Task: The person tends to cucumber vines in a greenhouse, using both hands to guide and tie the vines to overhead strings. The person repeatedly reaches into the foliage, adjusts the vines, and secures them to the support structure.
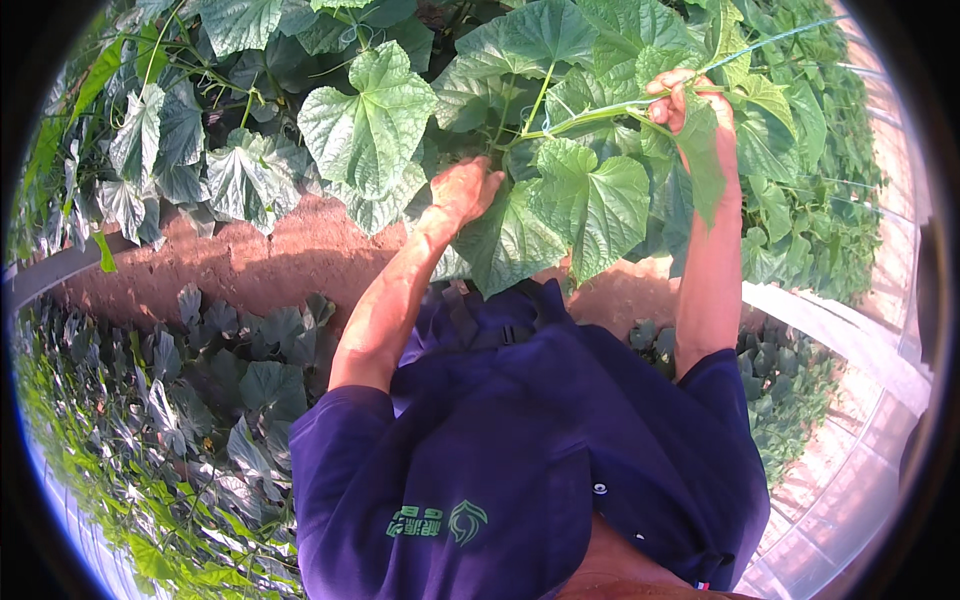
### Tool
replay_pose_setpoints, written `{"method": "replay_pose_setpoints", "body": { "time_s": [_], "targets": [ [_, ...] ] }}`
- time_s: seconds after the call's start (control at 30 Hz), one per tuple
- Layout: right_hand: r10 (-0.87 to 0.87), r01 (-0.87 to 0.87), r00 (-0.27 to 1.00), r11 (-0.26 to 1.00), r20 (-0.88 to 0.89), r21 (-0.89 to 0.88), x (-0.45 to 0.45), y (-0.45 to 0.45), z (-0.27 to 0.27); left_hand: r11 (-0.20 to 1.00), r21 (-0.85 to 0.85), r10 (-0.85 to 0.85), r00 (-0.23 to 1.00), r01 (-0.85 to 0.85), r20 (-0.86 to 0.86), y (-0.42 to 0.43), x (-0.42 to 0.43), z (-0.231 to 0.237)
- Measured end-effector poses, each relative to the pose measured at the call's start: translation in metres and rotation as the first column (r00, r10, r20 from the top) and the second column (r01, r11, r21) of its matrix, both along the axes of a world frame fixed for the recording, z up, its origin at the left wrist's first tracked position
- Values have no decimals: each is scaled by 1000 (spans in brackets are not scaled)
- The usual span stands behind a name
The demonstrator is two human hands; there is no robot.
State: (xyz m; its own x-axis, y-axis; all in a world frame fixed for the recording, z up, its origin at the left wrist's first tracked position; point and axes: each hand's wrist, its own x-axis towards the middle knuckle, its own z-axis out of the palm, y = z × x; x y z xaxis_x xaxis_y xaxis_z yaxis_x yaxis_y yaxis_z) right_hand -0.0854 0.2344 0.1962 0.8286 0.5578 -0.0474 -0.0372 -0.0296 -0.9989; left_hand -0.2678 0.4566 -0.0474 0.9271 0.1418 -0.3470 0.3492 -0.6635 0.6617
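My right hand (686, 101) is raised at the upper right, its fingers closed around a green cucumber-like vine stem (600, 114) and the pale blue twine (772, 43) that runs along it. A leaf hangs down over my right wrist. Lower and to the left, my left hand (463, 187) reaches in among the leaves near the lower part of the same vine; its fingertips are partly hidden, so what it grips does not show. Broad leaves (592, 199) spread between the hands. A small clip or tie (547, 129) joins stem and twine.
Dense leafy plants (367, 112) fill the top, with thin tendrils and strings. Reddish bare soil (247, 262) forms a path in front of my body. Another row of plants (277, 390) stands at the lower left. A pale curved band (825, 326) and a light greenhouse-like wall lie at the right.
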Motion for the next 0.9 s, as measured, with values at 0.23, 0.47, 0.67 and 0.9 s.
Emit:
{"method": "replay_pose_setpoints", "body": {
  "time_s": [0.23, 0.47, 0.67, 0.9],
  "targets": [
    [-14, 14, 1000, 1000, 14, 23, 6, 8, -2, 958, -285, 32, 999, -38, -27, -55, -32, -19],
    [-169, 177, 977, 983, 127, -56, -7, 18, 3, 931, -363, -65, 994, 30, -84, -75, -28, -21],
    [-390, 378, 918, 916, 76, 130, -38, -12, -27, 908, -418, -55, 992, 4, -109, -82, -36, -25],
    [-232, 130, 907, 948, -353, -291, -123, -61, -123, 929, -371, -23, 996, -9, -82, -83, -54, -34]
  ]
}}
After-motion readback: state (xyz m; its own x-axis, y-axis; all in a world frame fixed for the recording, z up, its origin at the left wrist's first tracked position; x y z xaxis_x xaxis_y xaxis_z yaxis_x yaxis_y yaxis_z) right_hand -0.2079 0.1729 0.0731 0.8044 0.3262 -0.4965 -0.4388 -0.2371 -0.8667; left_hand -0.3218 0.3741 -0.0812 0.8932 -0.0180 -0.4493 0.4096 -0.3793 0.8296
